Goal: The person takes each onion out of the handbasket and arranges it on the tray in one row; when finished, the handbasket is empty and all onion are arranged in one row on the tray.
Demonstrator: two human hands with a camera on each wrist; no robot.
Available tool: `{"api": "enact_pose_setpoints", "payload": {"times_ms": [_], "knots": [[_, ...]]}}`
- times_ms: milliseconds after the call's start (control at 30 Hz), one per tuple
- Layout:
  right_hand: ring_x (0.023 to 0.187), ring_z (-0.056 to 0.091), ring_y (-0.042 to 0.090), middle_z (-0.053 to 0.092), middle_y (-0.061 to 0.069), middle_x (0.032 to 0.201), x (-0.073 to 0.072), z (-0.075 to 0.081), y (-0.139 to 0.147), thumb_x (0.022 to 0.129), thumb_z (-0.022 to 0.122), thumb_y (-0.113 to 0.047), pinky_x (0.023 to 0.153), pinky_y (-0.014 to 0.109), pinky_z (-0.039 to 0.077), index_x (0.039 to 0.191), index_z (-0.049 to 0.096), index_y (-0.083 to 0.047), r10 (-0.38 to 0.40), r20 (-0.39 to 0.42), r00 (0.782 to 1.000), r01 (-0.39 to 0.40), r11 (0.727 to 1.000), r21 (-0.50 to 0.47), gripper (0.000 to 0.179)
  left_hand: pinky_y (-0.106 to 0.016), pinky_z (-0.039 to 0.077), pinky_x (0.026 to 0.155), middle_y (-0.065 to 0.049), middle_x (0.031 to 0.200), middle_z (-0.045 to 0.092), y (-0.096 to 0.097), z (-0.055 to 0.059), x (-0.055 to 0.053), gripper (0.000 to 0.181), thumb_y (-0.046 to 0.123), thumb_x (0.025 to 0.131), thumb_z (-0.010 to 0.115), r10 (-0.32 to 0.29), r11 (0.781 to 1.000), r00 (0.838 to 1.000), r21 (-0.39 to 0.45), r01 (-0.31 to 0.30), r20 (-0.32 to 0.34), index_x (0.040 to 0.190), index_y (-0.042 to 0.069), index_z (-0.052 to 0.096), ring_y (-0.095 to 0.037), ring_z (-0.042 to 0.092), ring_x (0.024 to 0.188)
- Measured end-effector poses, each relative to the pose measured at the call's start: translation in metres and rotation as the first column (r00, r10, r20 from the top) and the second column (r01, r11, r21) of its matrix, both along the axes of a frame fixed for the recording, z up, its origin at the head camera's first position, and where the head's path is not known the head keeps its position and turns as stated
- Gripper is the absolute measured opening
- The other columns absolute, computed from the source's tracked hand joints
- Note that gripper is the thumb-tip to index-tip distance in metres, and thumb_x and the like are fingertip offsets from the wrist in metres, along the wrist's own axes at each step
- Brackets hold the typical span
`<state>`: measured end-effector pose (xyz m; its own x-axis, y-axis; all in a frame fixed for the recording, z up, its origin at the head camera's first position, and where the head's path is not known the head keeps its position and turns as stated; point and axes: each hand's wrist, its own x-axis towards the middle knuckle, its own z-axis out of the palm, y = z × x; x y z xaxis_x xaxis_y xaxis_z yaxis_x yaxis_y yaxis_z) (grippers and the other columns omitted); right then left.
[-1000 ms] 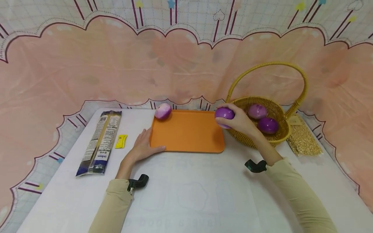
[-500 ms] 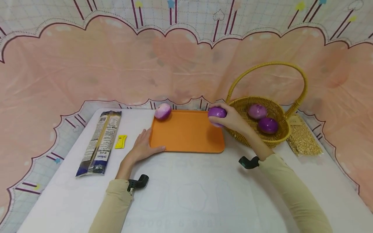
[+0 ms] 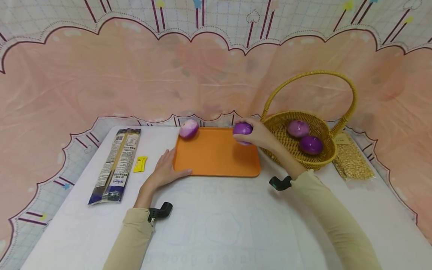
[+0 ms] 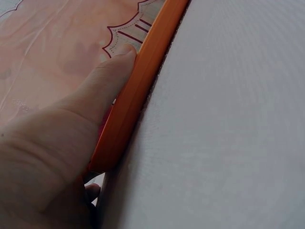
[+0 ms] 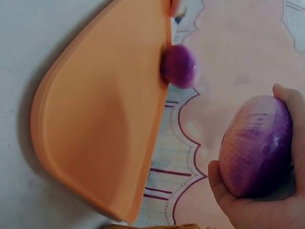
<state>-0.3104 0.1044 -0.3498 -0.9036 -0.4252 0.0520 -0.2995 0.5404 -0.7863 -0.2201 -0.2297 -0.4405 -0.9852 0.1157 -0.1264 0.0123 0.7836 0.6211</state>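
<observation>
My right hand (image 3: 254, 135) grips a purple onion (image 5: 259, 143) with fingers and thumb curled round its sides. It holds the onion above the right back part of an orange tray (image 3: 216, 157). Another onion (image 3: 189, 129), pale on top and purple below, sits at the tray's far left corner. My left hand (image 3: 167, 168) rests at the near left corner of the tray, fingers along the left side. In the left wrist view its thumb (image 4: 116, 71) lies straight against the tray's rim.
Right of the tray stands a wicker basket (image 3: 281, 127) with a tall handle, holding two more onions (image 3: 311, 145). A bag of yellow kernels (image 3: 352, 159) lies beyond it. At left are a long printed packet (image 3: 116, 165) and a small yellow packet (image 3: 140, 164).
My right hand has carried the onion leftward, from beside the basket's rim to over the tray. My left hand has kept its place at the tray corner.
</observation>
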Motion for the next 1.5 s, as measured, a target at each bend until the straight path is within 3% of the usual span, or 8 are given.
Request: {"api": "enact_pose_setpoints", "payload": {"times_ms": [400, 800, 1100, 1300, 1500], "knots": [[0.114, 0.057, 0.033, 0.056, 0.013, 0.13, -0.012, -0.009, -0.018, 0.083, 0.076, -0.03, 0.094, 0.049, 0.055, 0.132, 0.056, -0.017, 0.026, -0.015, 1.0, -0.027, 0.999, -0.027, 0.054, -0.057, 0.001, 0.123, -0.021, 0.163, 0.008, 0.0, 0.0, 0.0, 0.113, 0.055, 0.08, 0.07, -0.006, 1.0, 1.0, 0.0, 0.006, -0.003, 0.156, 0.005, 0.004, -0.041, -0.001, 0.151], [0.115, 0.058, 0.032, 0.055, 0.01, 0.135, -0.028, -0.012, -0.036, 0.081, 0.077, -0.036, 0.094, 0.046, 0.055, 0.134, 0.054, -0.018, 0.028, 0.03, 0.999, -0.027, 0.999, -0.029, 0.06, -0.059, 0.002, 0.122, -0.022, 0.163, 0.008, -0.002, 0.0, 0.001, 0.113, 0.056, 0.08, 0.07, 0.004, 1.0, 1.0, 0.006, -0.004, 0.013, 0.156, 0.005, 0.005, -0.042, 0.0, 0.151], [0.11, 0.058, 0.03, 0.053, 0.009, 0.136, -0.038, -0.015, -0.054, 0.079, 0.078, -0.036, 0.091, 0.044, 0.055, 0.134, 0.054, -0.013, 0.025, -0.026, 0.999, -0.025, 1.0, 0.007, 0.064, -0.06, 0.003, 0.122, -0.022, 0.163, 0.006, -0.003, 0.002, -0.001, 0.114, 0.059, 0.079, 0.069, 0.006, 1.0, 1.0, 0.005, -0.006, 0.029, 0.156, 0.006, 0.004, -0.043, 0.0, 0.151], [0.111, 0.057, 0.03, 0.055, 0.01, 0.132, -0.045, -0.015, -0.067, 0.081, 0.076, -0.037, 0.093, 0.044, 0.054, 0.134, 0.055, -0.014, 0.063, -0.041, 0.997, -0.062, 0.998, 0.033, 0.061, -0.06, 0.002, 0.122, -0.021, 0.163, 0.006, -0.003, 0.002, -0.001, 0.115, 0.061, 0.079, 0.068, 0.003, 1.0, 0.999, 0.004, -0.003, 0.036, 0.156, 0.006, 0.003, -0.042, -0.001, 0.151], [0.114, 0.057, 0.029, 0.056, 0.01, 0.132, -0.05, -0.017, -0.076, 0.08, 0.076, -0.043, 0.095, 0.043, 0.054, 0.134, 0.054, -0.015, 0.053, -0.027, 0.998, -0.051, 0.997, 0.063, 0.065, -0.059, 0.002, 0.122, -0.021, 0.163, 0.006, -0.003, 0.002, -0.001, 0.115, 0.061, 0.079, 0.069, 0.004, 1.0, 0.999, 0.001, -0.004, 0.039, 0.156, 0.005, 0.004, -0.042, -0.001, 0.151]]}}
